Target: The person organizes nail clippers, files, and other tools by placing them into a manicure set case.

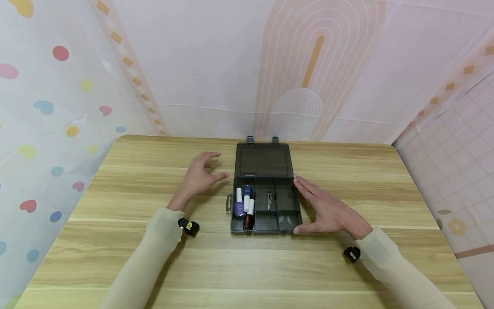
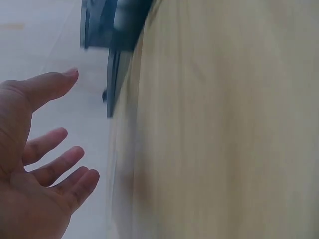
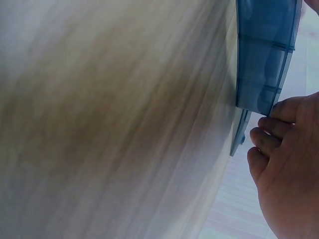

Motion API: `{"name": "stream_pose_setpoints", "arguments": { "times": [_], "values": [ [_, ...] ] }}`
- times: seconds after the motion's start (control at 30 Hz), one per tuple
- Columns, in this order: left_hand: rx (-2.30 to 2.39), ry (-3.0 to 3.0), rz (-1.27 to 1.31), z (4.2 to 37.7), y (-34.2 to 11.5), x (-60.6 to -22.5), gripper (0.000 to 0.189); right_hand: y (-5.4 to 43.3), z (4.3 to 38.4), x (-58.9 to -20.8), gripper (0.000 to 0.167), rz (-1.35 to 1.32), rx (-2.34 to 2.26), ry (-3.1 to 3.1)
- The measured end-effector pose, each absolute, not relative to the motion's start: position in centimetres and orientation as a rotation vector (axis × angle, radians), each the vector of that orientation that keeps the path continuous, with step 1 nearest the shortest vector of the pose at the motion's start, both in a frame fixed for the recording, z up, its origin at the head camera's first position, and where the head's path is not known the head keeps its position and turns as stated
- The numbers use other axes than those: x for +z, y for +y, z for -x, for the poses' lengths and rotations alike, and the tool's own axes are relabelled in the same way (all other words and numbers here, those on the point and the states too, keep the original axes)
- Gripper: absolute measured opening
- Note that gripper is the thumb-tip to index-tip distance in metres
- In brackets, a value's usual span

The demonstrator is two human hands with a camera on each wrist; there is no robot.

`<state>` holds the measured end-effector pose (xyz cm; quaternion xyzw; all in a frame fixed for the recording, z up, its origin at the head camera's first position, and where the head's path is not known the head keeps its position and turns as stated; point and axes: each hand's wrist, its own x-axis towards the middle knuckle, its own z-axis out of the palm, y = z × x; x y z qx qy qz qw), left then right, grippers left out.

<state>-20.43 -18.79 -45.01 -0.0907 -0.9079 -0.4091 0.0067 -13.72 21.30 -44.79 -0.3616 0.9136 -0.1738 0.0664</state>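
A dark translucent compartment box [image 1: 266, 223] lies on the table with its lid [image 1: 264, 159] folded back flat. Its left side holds nail polish bottles: a purple one [image 1: 239, 209], a blue one [image 1: 247, 190] and a dark red one [image 1: 248, 221]. A slim silver clip-like piece [image 1: 269, 201] lies in a middle compartment, and small clear pieces [image 1: 284, 220] lie at the front right. Left of the box, my left hand [image 1: 198, 175] hovers apart from it, fingers spread, holding nothing. My right hand [image 1: 329, 211] spans the box's right side, fingertips touching the back corner, thumb by the front corner.
The wooden table [image 1: 254, 270] reaches back to a patterned cloth backdrop [image 1: 216, 64]. A carry handle [image 1: 228, 202] sticks out from the box's left side. Two latches [image 1: 275, 139] stand up at the lid's far edge.
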Motion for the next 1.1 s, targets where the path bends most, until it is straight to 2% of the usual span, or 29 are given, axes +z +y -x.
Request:
{"name": "stream_pose_setpoints", "arguments": {
  "times": [0.23, 0.4, 0.83, 1.1],
  "values": [
    [-1.259, -2.901, 0.266, 21.7, -20.9, -45.1, 0.080, 21.3, 13.8, -44.7, 0.128, 1.097, -0.523, 2.755],
    [-1.213, -2.941, 0.285, 22.6, -22.1, -45.4, 0.077, 21.3, 13.8, -44.7, 0.129, 1.091, -0.530, 2.753],
    [-1.231, -2.927, 0.152, 22.6, -24.1, -45.2, 0.044, 21.3, 13.6, -44.7, 0.128, 1.074, -0.535, 2.734],
    [-1.264, -2.905, -0.021, 22.2, -23.9, -45.3, 0.027, 21.4, 13.5, -44.6, 0.128, 1.076, -0.548, 2.729]
  ]
}}
